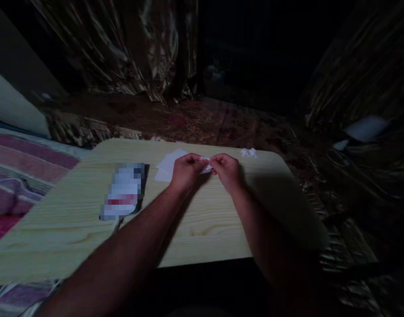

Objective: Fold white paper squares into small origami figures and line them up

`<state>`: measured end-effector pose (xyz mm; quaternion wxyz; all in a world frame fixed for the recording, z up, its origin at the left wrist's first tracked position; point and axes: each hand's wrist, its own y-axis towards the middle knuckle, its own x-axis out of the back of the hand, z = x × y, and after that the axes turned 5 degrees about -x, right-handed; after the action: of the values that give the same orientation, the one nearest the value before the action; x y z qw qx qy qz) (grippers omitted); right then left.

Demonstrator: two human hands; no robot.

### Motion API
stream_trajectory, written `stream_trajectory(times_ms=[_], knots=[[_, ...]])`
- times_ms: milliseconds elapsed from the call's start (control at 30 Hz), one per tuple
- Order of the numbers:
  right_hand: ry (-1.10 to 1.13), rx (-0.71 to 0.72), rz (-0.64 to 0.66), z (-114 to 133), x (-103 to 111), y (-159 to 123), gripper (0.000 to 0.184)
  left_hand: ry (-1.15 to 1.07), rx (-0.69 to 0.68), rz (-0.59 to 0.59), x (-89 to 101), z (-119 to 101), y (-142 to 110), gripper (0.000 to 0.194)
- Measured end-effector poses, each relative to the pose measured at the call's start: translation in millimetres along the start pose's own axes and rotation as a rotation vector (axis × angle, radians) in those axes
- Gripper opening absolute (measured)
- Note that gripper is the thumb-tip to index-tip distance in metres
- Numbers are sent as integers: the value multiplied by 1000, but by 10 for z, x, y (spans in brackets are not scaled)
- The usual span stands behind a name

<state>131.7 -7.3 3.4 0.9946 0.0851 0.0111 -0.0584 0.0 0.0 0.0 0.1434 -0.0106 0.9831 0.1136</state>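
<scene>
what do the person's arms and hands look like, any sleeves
The left hand and right hand are ungloved. No sleeve or watch shows on the left forearm or right forearm, though the right fades into shadow lower down. Too dim to rule out rings.

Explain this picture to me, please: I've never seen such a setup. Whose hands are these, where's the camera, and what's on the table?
There is no machine here, just a person's bare hands. The single picture comes from a camera worn on the head, looking forward and down. The left hand and right hand meet above a table, pinching a small white piece. White sheets lie by the left hand; small white shapes sit near the table's far edge, to the right. Further left lies a flat object, pixelated beyond recognition.
</scene>
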Motion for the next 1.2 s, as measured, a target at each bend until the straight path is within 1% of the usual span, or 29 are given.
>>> stream_trajectory(times_ms=[133, 333, 467, 700, 867, 1000, 1200], knots=[[-20, -1, 6, -15, -2, 10, 21, 3, 19, -7, -27, -9, -9, 28], [-24, 25, 11, -23, 18, 18, 20, -108, 88, 10, -62, -35, -15, 29], [-6, 29, 1, -35, 21, 29, 19, -122, 134, 30, -57, -33, -10, 30], [14, 37, 26, -39, 19, 33, 19, -141, 88, 45, -48, -70, -20, 27], [12, 42, 44, -32, 27, 26, 19, -140, 83, 15, -48, -73, -15, 27], [26, 66, 53, -39, 25, 30, 17, -142, 83, -3, -39, -46, -5, 23], [6, 60, 60, -35, 17, 24, 17, -185, 60, -5, -31, -41, -2, 17]])
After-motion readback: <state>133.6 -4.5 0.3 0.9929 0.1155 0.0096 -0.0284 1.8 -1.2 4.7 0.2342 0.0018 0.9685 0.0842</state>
